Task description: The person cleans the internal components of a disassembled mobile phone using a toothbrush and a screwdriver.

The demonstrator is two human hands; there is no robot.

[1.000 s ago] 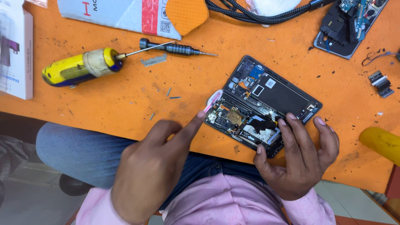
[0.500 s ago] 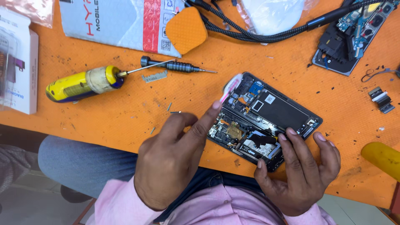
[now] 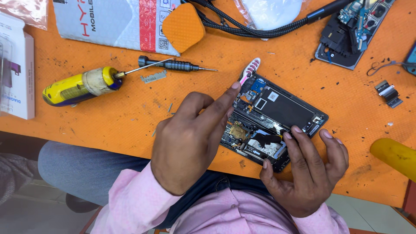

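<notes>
An opened black phone (image 3: 288, 108) with bare circuit boards lies on the orange table (image 3: 108, 125), close to the near edge. My left hand (image 3: 190, 138) is shut on a small pink and white brush (image 3: 250, 68). Its index finger runs along the handle, and the bristle head sticks out past the phone's far left corner. My right hand (image 3: 310, 173) grips the phone's near right end, thumb on the near edge and fingers on top.
A yellow-handled screwdriver (image 3: 82, 84), a black precision screwdriver (image 3: 173, 65) and a small metal plate (image 3: 152, 78) lie left of the phone. Behind are a white package (image 3: 112, 21), an orange pad (image 3: 183, 21), a black braided cable (image 3: 251, 28) and another stripped phone (image 3: 351, 30). A yellow object (image 3: 394, 156) lies at right.
My left hand has slid the brush from the phone's near left corner up to its far left corner. My right hand has stayed on the phone.
</notes>
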